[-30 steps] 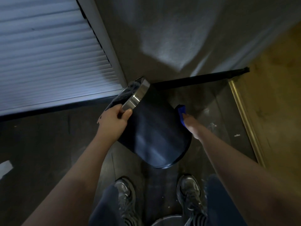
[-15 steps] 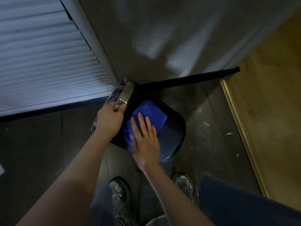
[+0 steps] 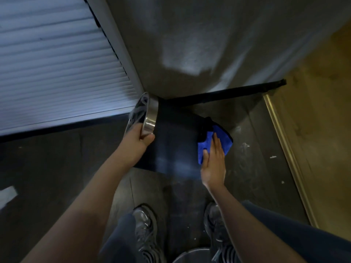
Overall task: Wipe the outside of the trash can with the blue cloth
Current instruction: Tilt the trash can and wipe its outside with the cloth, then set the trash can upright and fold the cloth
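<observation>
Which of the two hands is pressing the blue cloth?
The right hand, laid flat on the blue cloth near the bottom end of the tilted trash can. The left hand instead grips the can's metal rim.

Can [image 3: 174, 149] tipped on side over dark floor [image 3: 252, 168], open end up-left, base right. Left hand [image 3: 135, 141] gripping metal rim [image 3: 150, 116], thumb on band. Right hand [image 3: 213, 164] flat, fingers spread, pressing cloth [image 3: 205, 147] against can's base end. Shoes [image 3: 144, 226] below. Louvred door [image 3: 57, 73] upper left, wall [image 3: 209, 35] behind, brass strip [image 3: 284, 149] right.
</observation>
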